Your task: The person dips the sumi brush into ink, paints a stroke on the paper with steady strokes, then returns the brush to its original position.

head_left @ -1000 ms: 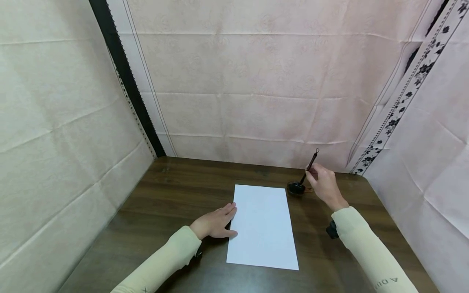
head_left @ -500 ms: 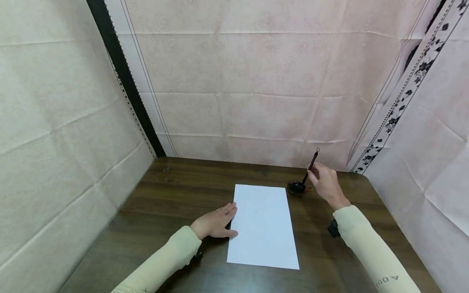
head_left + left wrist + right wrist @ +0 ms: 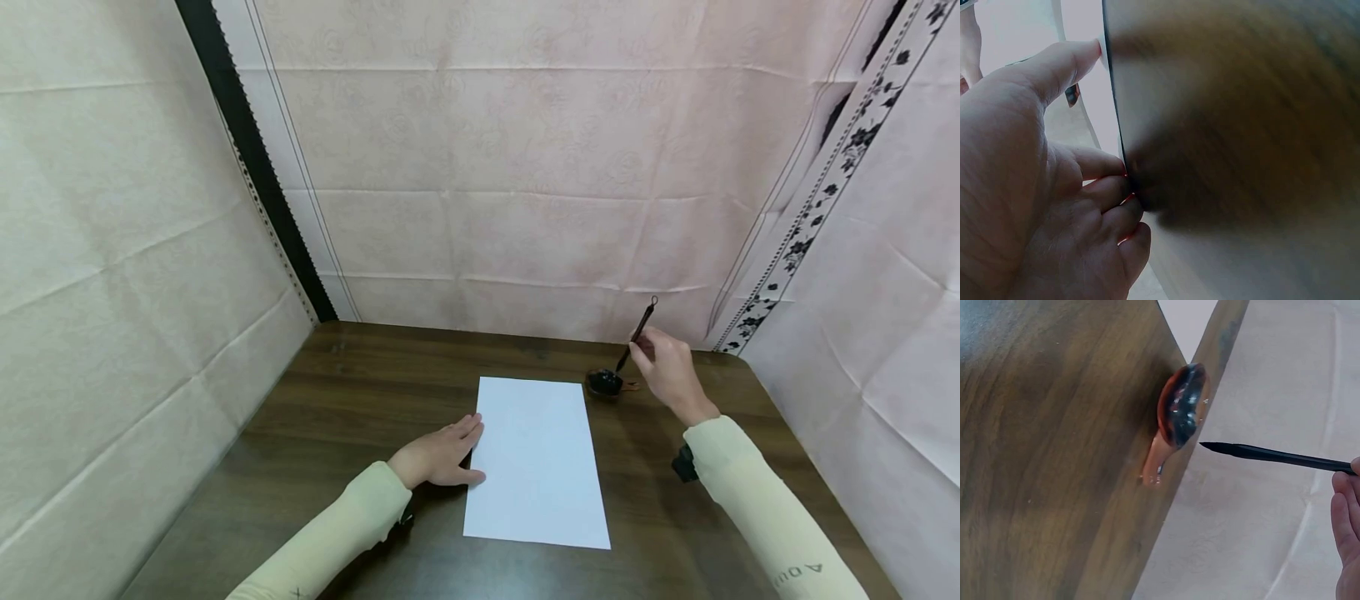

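Note:
A white sheet of paper [image 3: 538,467] lies on the dark wooden table. My left hand [image 3: 441,455] rests on its left edge, fingers stretched out and thumb apart; the left wrist view shows thumb and fingertips along that edge. At the table's far right, my right hand [image 3: 667,371] pinches a dark calligraphy brush [image 3: 642,325] with a hanging loop at its upper end. Under the slanted brush stands a small brown dish [image 3: 1152,464] with a short handle, holding black ink [image 3: 1183,412]. In the right wrist view, the black pointed bristles [image 3: 1222,447] look apart from the ink.
Pale patterned cloth [image 3: 525,200] hangs behind the table [image 3: 360,400], with more cloth at the left and right sides. The ink dish sits just past the paper's far right corner, close to the table's back edge.
My right hand and the brush have risen slightly, and the bristles have lifted from the ink dish. The left hand and the paper have stayed in place.

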`<action>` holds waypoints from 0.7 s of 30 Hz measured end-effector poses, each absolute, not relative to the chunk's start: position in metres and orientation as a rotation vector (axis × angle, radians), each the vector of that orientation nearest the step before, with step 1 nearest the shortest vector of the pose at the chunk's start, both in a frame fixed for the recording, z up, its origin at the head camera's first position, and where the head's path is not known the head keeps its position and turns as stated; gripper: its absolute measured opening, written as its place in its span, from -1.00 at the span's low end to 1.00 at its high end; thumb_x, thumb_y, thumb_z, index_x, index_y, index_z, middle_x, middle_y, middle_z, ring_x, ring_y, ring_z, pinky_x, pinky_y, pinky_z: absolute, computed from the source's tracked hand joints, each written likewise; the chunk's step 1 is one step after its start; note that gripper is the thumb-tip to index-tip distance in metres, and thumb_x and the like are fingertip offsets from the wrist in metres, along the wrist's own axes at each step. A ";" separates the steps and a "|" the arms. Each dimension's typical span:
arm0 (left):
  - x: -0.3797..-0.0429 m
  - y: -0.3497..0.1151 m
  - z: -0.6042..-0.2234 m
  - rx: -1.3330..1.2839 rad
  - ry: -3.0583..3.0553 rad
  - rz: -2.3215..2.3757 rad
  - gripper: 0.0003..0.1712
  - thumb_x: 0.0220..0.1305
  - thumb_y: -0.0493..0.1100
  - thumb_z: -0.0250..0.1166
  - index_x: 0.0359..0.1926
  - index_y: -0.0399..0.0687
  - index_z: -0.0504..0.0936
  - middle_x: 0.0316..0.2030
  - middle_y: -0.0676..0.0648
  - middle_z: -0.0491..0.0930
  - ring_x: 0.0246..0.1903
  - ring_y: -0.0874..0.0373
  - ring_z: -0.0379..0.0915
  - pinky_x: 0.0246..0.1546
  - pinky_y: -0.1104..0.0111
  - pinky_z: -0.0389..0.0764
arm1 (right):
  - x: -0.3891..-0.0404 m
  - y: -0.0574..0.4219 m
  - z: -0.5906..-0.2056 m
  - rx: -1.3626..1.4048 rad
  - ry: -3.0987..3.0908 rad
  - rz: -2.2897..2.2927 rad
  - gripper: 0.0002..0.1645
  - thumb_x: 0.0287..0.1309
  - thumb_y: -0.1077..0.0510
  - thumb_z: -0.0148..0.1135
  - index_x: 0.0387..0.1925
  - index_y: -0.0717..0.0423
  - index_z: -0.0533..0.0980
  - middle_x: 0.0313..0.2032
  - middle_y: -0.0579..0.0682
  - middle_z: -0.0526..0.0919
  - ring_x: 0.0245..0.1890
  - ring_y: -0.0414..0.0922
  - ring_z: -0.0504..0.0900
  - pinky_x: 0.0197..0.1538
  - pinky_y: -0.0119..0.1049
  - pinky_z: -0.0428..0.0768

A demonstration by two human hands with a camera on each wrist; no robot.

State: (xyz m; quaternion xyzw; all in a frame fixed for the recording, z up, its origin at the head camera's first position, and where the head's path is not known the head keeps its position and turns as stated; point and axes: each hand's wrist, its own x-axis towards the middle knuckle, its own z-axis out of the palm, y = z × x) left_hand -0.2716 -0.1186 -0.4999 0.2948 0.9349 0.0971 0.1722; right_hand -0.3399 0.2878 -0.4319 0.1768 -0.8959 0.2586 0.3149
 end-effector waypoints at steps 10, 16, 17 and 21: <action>-0.271 -0.118 -0.501 0.831 2.663 0.270 0.06 0.46 0.33 0.23 0.68 -0.16 0.07 0.71 -0.12 -0.03 0.71 0.01 -0.11 0.66 0.08 0.17 | -0.334 0.285 -0.412 0.467 -2.279 0.746 -0.89 0.34 0.38 0.34 -0.13 0.35 0.66 -0.22 0.27 0.81 -0.21 0.21 0.82 -0.14 0.12 0.77; -0.272 -0.119 -0.502 0.838 2.658 0.269 0.06 0.46 0.33 0.23 0.68 -0.17 0.07 0.71 -0.13 -0.03 0.71 0.00 -0.11 0.66 0.08 0.16 | -0.329 0.281 -0.400 0.425 -2.259 0.817 -0.84 0.39 0.28 0.35 -0.07 0.29 0.69 -0.20 0.23 0.82 -0.19 0.19 0.83 -0.11 -0.70 0.60; -0.272 -0.119 -0.502 0.838 2.658 0.271 0.06 0.46 0.33 0.23 0.68 -0.16 0.07 0.71 -0.13 -0.03 0.71 0.00 -0.11 0.66 0.07 0.17 | -0.328 0.280 -0.398 0.420 -2.249 0.828 -0.84 0.39 0.27 0.35 -0.07 0.28 0.70 -0.20 0.22 0.83 -0.19 0.17 0.83 -0.12 -0.81 0.49; -0.272 -0.119 -0.501 0.836 2.657 0.281 0.06 0.46 0.32 0.24 0.68 -0.17 0.07 0.71 -0.13 -0.03 0.71 0.00 -0.11 0.66 0.07 0.17 | -0.323 0.273 -0.389 0.397 -2.230 0.881 -0.85 0.38 0.24 0.37 -0.09 0.23 0.71 -0.20 0.18 0.84 -0.22 0.01 0.82 -0.12 -0.85 0.44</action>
